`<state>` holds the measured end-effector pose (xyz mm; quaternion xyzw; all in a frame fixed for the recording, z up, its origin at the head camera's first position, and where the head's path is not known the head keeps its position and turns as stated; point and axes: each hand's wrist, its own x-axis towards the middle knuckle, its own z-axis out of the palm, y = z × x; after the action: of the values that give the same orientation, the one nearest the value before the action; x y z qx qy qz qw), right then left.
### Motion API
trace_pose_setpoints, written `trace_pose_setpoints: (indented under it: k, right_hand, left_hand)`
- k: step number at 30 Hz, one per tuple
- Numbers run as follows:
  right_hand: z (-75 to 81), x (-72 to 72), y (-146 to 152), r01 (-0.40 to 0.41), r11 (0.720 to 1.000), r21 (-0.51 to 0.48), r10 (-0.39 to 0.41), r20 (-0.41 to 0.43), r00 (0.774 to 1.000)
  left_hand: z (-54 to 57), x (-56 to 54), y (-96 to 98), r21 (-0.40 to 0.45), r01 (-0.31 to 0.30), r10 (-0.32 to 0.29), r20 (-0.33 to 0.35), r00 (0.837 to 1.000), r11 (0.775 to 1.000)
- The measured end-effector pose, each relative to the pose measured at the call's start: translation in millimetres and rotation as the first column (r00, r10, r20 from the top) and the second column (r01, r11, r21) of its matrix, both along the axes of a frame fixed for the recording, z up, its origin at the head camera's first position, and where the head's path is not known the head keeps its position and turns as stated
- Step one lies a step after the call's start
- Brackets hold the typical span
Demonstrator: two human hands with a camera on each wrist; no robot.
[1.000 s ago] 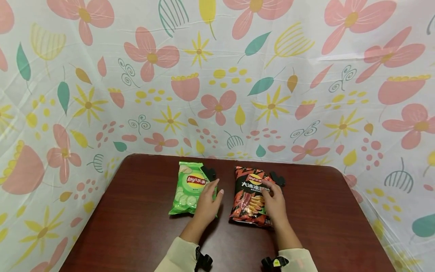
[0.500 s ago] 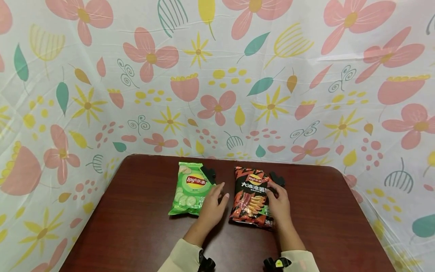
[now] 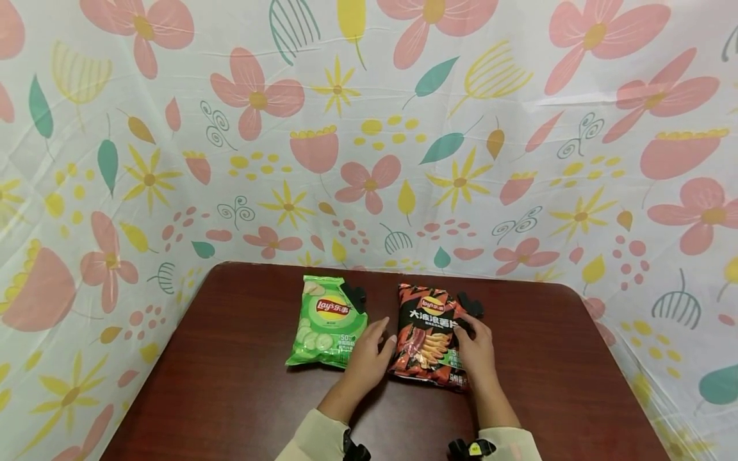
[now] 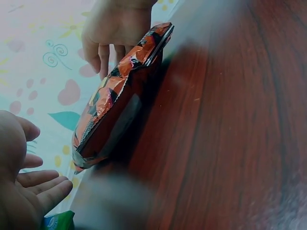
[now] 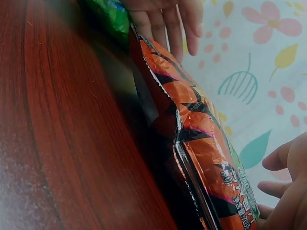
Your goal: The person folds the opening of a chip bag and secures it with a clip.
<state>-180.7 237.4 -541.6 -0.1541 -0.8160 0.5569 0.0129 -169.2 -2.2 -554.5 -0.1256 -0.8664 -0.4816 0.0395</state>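
An orange-and-black bag of chips (image 3: 429, 336) lies flat on the table, its printed front facing up. My left hand (image 3: 370, 356) is between it and a green bag of chips (image 3: 325, 320), fingers loosely extended near the orange bag's left edge. In the left wrist view that hand (image 4: 29, 179) has its fingers spread and a gap shows before the orange bag (image 4: 112, 96). My right hand (image 3: 480, 351) is at the orange bag's right edge with relaxed fingers. In the right wrist view its fingers (image 5: 276, 189) are beside the bag; contact is hard to tell.
A black object (image 3: 354, 296) pokes out behind the green bag's upper right corner. Another black object (image 3: 470, 304) is at the orange bag's upper right. The dark red-brown table (image 3: 242, 358) ends against a floral curtain (image 3: 369, 128).
My left hand has moved right, off the green bag and toward the orange one. My right hand has shifted slightly right, from the orange bag's front to its right edge. Both bags stay put.
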Motion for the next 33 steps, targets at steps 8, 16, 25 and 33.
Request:
trace_pose_setpoints:
  k: [8, 16, 25, 33]
  right_hand:
    - [-3.7, 1.8, 3.5, -0.007, 0.999, -0.049, 0.009, 0.036, 0.999]
    - [-3.4, 2.0, 3.9, 0.014, 0.994, -0.105, -0.007, 0.059, 0.998]
    - [-4.8, 1.3, 3.9, 0.017, 0.993, -0.12, -0.005, 0.096, 0.995]
    - [-3.7, 3.2, 3.2, 0.022, 0.989, -0.143, -0.011, 0.077, 0.997]
  left_hand:
    - [0.3, 2.5, 6.8, -0.046, 0.03, -0.028, 0.048, 0.998, 0.998]
    - [-2.3, 3.9, 10.1, -0.102, 0.06, -0.051, 0.096, 0.994, 0.993]
    - [-2.4, 5.7, 13.5, -0.085, 0.074, -0.062, 0.139, 0.988, 0.994]
    - [-5.1, 4.8, 14.5, -0.062, 0.068, -0.058, 0.154, 0.986, 0.996]
